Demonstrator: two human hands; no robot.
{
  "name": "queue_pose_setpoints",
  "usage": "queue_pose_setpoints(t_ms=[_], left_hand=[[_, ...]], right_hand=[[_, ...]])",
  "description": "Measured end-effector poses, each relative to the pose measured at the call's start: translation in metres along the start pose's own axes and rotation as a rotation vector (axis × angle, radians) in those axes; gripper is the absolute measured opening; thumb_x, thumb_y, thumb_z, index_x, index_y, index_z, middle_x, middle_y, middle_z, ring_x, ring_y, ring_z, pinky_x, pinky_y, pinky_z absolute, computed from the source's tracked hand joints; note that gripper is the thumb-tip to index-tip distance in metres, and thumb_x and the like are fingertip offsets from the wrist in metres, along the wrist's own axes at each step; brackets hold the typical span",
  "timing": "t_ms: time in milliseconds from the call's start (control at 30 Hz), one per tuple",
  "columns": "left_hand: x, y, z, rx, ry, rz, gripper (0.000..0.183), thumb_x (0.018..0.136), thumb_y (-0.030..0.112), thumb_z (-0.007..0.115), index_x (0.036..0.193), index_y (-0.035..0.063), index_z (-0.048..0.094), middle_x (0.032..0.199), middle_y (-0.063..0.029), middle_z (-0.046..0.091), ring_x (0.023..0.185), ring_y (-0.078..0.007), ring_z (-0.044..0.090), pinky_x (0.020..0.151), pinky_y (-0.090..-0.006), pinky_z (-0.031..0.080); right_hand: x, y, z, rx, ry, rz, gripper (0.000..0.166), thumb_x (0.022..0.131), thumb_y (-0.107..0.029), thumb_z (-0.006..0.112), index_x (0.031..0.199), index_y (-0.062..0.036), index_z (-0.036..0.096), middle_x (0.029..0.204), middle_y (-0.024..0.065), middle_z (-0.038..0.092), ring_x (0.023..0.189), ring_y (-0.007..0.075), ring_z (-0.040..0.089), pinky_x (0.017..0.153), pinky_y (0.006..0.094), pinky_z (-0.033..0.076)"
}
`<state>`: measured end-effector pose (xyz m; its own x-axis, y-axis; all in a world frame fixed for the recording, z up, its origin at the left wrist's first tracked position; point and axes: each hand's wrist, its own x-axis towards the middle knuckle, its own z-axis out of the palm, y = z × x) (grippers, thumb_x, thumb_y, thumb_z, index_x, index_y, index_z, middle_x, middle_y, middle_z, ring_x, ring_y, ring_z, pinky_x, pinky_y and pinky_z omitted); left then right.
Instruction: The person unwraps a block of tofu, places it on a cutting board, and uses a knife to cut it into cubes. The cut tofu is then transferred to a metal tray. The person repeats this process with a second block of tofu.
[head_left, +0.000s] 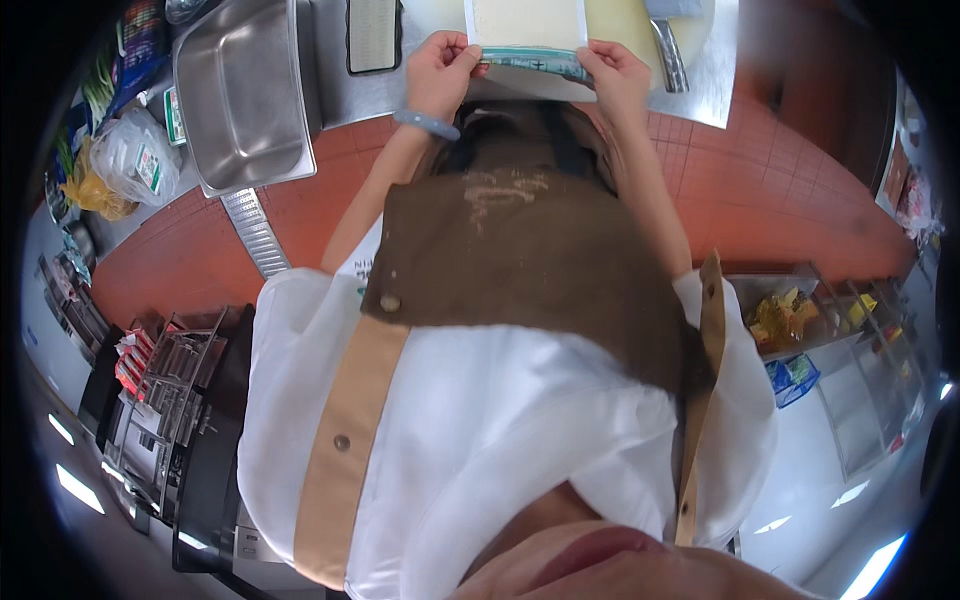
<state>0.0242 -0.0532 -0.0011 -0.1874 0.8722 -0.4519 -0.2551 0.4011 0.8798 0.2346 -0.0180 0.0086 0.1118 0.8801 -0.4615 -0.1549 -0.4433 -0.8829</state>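
Observation:
Before me, at the top of the view, is a rectangular pack (525, 22) with a white rim and a pale, flat surface, possibly tofu. Along its near edge runs a strip of printed teal plastic film (534, 61). My left hand (442, 73) pinches the left end of that strip between thumb and fingers. The right end is pinched the same way by my right hand (621, 79). The far part of the pack lies beyond the frame. A pale yellowish cutting board (616, 30) shows beneath and beside the pack.
A cleaver (670, 56) lies at the board's right, handle towards me. On the steel table (352, 97) rests a black-rimmed rectangular object (373, 36). A deep steel pan (247, 97) stands left, beside plastic-bagged goods (135, 157). A steel drain grate (255, 229) crosses the red tiled floor (330, 176).

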Motion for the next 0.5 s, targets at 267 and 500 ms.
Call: queue_pose_setpoints(t_ms=[267,500], left_hand=[[0.005,0.016,-0.003,0.082,-0.010,-0.076,0.008,0.090,0.002,0.063,0.096,-0.0018,0.059,0.085,-0.0069,0.064,0.073,-0.0141,0.063,0.069,-0.0260,0.052],[0.045,0.010,-0.023,0.183,-0.012,0.148,0.015,0.090,0.006,0.065,0.100,-0.0024,0.059,0.088,-0.0062,0.064,0.080,-0.0132,0.061,0.070,-0.0272,0.050]], right_hand=[[0.010,0.009,-0.004,0.030,-0.062,0.036,0.011,0.083,0.001,0.070,0.091,0.0040,0.063,0.080,0.0074,0.066,0.069,0.0115,0.061,0.063,0.0231,0.050],[-0.021,0.002,0.001,-0.026,-0.330,0.280,0.012,0.087,-0.007,0.068,0.088,0.0030,0.061,0.080,0.0107,0.067,0.075,0.0202,0.069,0.061,0.0301,0.060]])
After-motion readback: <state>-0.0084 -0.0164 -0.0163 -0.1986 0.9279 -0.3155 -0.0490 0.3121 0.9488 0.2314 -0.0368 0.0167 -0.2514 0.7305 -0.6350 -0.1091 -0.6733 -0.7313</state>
